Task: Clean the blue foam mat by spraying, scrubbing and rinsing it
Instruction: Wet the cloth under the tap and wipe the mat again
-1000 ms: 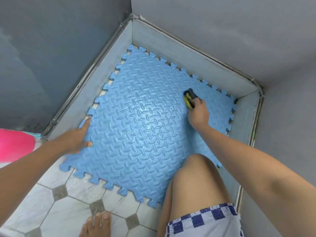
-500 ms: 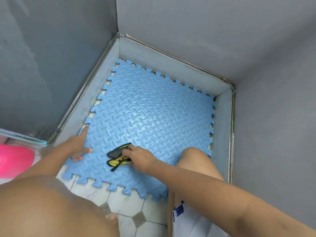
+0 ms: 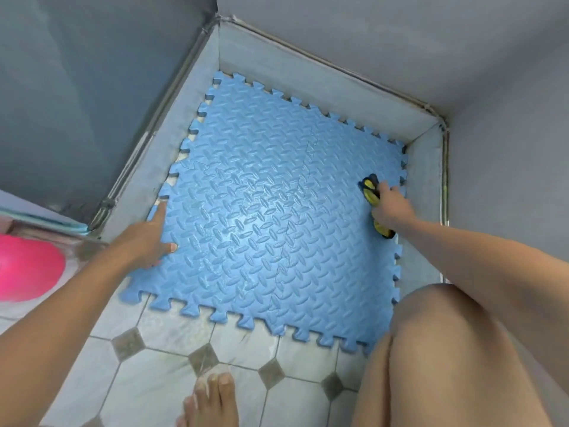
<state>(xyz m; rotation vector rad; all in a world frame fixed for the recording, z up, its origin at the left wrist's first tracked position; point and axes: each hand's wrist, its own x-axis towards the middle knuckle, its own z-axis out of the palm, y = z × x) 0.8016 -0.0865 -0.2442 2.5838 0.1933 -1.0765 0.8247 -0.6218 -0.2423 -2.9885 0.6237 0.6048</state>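
The blue foam mat (image 3: pixel 271 229), embossed and with jigsaw edges, lies flat in a grey corner of the floor, and its middle shines wet. My left hand (image 3: pixel 144 238) presses flat on the mat's left edge, fingers spread. My right hand (image 3: pixel 389 208) is closed on a yellow and black scrubber (image 3: pixel 369 189) pressed onto the mat near its right edge. Part of the scrubber sticks out below my hand.
A low grey curb (image 3: pixel 308 72) and grey walls enclose the mat on three sides. White floor tiles (image 3: pixel 160 389) with dark diamond insets lie in front. A pink round object (image 3: pixel 27 266) sits at the left edge. My bare knee (image 3: pixel 446 334) and toes (image 3: pixel 212 399) are near the mat's front.
My right hand has swept the scrubber from the mat's near left part to its right edge. My left hand stays on the left edge. The view has shifted.
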